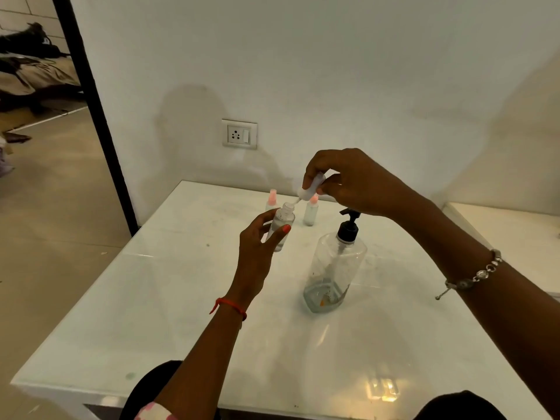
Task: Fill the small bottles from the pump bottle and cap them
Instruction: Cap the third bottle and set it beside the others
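Note:
My left hand [263,241] grips a small clear bottle [282,222], held upright above the table with its neck uncovered. My right hand [348,181] holds a white spray cap [312,187] tilted just above and to the right of that neck; the cap's thin tube reaches down to the bottle mouth. The large clear pump bottle [333,269] with a black pump head stands on the white table [181,298], below my right wrist, with a little liquid at its bottom. Two capped small bottles stand at the back, one [271,200] behind the held bottle, another [311,210] to its right.
A white wall with a power socket [239,134] rises right behind the table. A black door frame [97,116] and open floor lie to the left. A second white surface [509,225] sits at the far right.

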